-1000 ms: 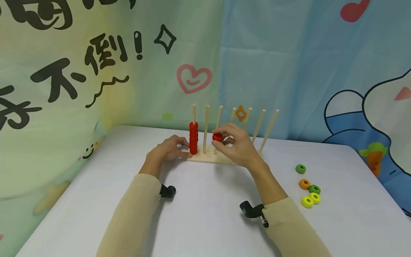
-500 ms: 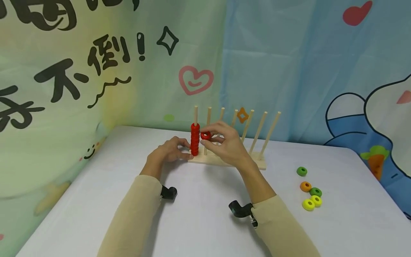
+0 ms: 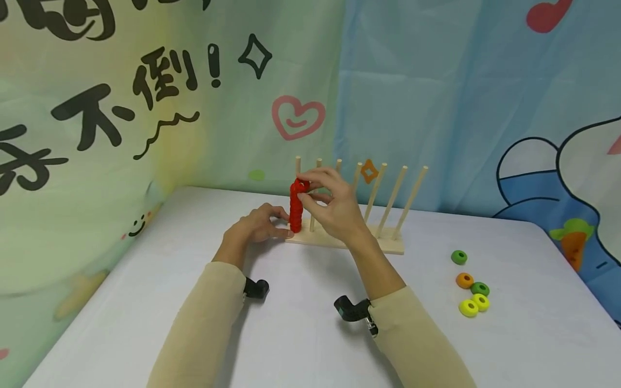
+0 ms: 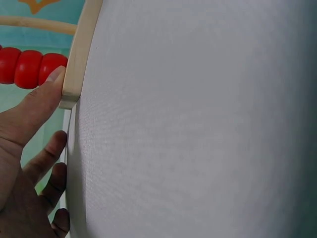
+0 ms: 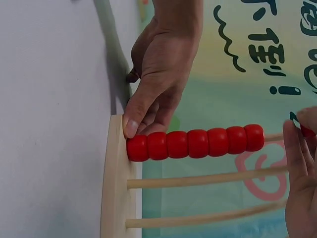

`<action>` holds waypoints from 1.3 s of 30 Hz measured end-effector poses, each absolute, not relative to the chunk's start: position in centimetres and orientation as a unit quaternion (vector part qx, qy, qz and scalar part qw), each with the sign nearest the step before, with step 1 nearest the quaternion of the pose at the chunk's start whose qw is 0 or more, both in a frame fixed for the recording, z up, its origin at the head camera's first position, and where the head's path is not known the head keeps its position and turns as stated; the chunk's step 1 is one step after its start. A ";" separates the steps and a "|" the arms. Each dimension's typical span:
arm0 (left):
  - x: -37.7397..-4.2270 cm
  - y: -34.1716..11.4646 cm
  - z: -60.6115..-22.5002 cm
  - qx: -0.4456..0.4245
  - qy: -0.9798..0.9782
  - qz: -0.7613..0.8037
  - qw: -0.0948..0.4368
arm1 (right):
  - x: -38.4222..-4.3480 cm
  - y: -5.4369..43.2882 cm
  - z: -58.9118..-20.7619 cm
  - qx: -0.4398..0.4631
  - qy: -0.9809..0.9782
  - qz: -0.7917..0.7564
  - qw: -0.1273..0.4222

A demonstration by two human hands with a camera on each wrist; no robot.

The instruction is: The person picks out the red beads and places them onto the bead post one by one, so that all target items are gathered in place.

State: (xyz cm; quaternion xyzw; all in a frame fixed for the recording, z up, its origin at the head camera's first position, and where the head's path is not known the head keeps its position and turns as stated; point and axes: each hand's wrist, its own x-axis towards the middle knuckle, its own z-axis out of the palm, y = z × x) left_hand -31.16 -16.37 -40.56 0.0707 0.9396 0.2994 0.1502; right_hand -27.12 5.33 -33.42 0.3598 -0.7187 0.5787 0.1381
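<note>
In the head view a wooden rack with a flat base (image 3: 359,245) and several upright pegs stands on the table. A stack of red beads (image 3: 295,213) fills much of its leftmost peg. My left hand (image 3: 257,223) holds the base's left end, its thumb beside the lowest bead in the left wrist view. With thumb and fingers, my right hand (image 3: 335,207) pinches one red bead (image 3: 303,186) close to that peg's upper part. The fingers partly cover this bead in the right wrist view, and I cannot tell whether the peg passes through it.
To the right on the white table (image 3: 417,323) lie loose beads: a green bead (image 3: 459,257) apart, then an orange bead (image 3: 464,280), another green bead (image 3: 480,289) and two yellow beads (image 3: 468,307) close together. A printed cloth (image 3: 407,97) hangs behind the table.
My right hand has carried the red bead leftward, past two other pegs, and then up to the top of the red stack. The left hand has stayed at the base's end.
</note>
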 end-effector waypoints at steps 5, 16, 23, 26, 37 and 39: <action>-31.1 -16.5 -40.5 0.072 0.940 0.299 0.150 | -27.7 4.8 -32.8 0.368 -0.708 0.576 0.178; -30.8 -16.3 -40.5 0.070 0.940 0.298 0.148 | -28.4 3.3 -32.0 0.341 -0.689 0.593 0.239; -31.0 -16.4 -40.5 0.063 0.940 0.298 0.152 | -28.7 2.8 -32.1 0.338 -0.674 0.598 0.274; -31.0 -16.3 -40.6 0.063 0.940 0.297 0.153 | -28.8 2.8 -32.0 0.330 -0.678 0.593 0.282; -30.8 -16.5 -40.3 0.067 0.940 0.299 0.151 | -28.6 2.7 -30.7 0.296 -0.727 0.583 0.211; -30.8 -16.5 -40.2 0.070 0.938 0.301 0.155 | -28.5 2.8 -30.7 0.297 -0.728 0.581 0.210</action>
